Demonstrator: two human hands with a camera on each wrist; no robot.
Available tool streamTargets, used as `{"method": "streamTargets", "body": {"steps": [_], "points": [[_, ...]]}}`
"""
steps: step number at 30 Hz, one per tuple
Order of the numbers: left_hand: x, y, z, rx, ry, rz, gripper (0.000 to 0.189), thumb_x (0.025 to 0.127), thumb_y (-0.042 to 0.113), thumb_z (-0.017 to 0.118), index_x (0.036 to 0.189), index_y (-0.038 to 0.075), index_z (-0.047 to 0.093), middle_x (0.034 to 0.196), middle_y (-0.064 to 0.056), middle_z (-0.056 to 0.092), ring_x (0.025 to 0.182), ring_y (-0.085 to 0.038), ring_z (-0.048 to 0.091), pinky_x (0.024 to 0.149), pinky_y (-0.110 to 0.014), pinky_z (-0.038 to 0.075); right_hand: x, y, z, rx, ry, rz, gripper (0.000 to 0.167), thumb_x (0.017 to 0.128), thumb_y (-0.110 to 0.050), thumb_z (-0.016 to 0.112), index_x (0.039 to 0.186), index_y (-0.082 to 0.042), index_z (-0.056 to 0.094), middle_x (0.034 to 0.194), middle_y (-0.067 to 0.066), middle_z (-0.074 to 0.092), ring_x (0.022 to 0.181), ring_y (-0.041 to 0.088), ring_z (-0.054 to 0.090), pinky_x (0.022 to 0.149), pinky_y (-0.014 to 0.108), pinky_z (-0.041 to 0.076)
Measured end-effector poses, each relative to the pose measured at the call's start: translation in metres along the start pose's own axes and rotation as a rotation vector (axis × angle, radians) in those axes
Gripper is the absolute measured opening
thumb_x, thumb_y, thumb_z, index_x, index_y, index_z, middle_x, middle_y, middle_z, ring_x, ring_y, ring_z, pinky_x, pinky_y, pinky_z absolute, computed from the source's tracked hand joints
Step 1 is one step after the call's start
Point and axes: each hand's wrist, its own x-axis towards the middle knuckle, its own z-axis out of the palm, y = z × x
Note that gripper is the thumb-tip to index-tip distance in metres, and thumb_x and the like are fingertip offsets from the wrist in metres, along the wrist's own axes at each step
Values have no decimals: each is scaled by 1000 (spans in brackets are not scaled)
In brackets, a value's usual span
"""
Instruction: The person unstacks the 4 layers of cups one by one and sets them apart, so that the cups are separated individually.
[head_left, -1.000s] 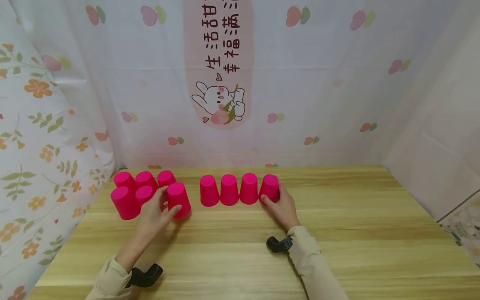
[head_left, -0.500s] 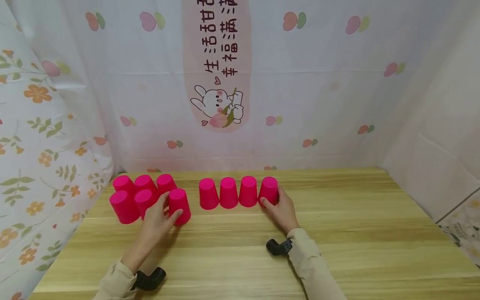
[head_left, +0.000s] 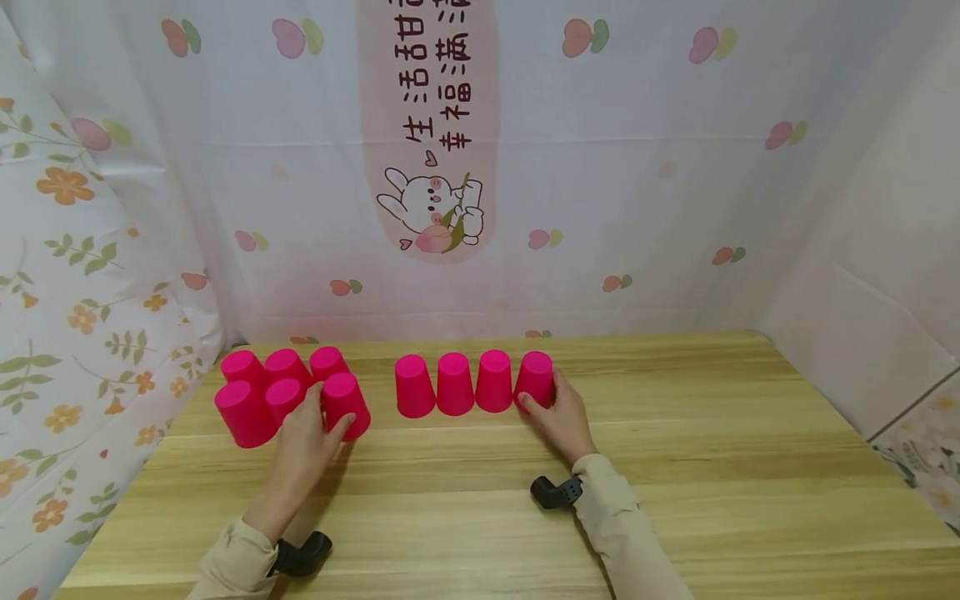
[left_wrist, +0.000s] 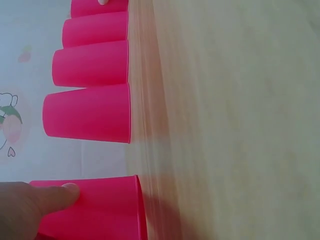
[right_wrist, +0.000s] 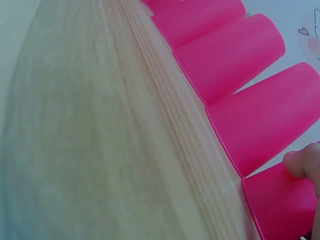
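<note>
My left hand (head_left: 303, 442) grips an upside-down pink plastic cup (head_left: 348, 408) at the front right of a cluster of similar cups. Its thumb (left_wrist: 62, 197) lies along the cup's side in the left wrist view. Whether this cup touches the table is hard to tell. To the right, several upside-down pink cups stand in a straight row, with a left-end cup (head_left: 416, 388) and two middle cups, one of them this cup (head_left: 454, 386). My right hand (head_left: 562, 421) holds the right-end cup (head_left: 534, 383), its thumb (right_wrist: 302, 162) on the near side.
Behind and left of my left hand, several inverted pink cups stand in two rows, including a front-left cup (head_left: 246, 414) and a back cup (head_left: 327, 360). They rest on a wood-grain table (head_left: 450, 517). A patterned white curtain (head_left: 637, 192) hangs behind the table.
My left hand and its cup have shifted slightly left, closer to the cluster. My right hand stays on the right-end cup. The view has tilted slightly.
</note>
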Motion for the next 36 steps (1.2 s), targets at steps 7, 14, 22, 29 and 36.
{"method": "streamTargets", "body": {"steps": [7,14,22,29,36], "points": [[1,-2,-1,65,21,-7,62,78,8,73,124,-16,38,100,-34,57,86,-47,59,77,-54,49,0,-4,-1,12,-1,-3,53,82,-22,71,125,-2,47,109,13,60,98,26,58,86,42,48],[1,-2,-2,112,51,26,57,77,10,75,116,-15,41,77,-29,59,68,-46,61,66,-52,52,0,-4,-1,19,0,-13,53,82,-21,71,125,-2,47,110,13,60,99,26,58,85,42,48],[-1,-5,-2,224,101,91,34,77,12,74,72,-2,44,46,-8,40,42,-37,52,42,-45,49,1,0,-1,10,9,-31,51,82,-21,71,123,-3,47,108,13,60,97,26,58,85,42,48],[-6,24,-11,299,48,155,43,80,17,73,55,6,38,42,-2,31,35,-24,42,35,-31,39,2,2,-1,8,10,-28,50,82,-22,70,123,-3,48,108,12,60,96,26,58,85,42,48],[-1,43,-6,167,1,145,27,79,13,73,64,4,53,49,0,38,42,-14,35,39,-27,34,0,0,-1,7,6,-16,49,82,-20,71,121,-3,49,107,13,60,95,26,59,82,41,49]]}}
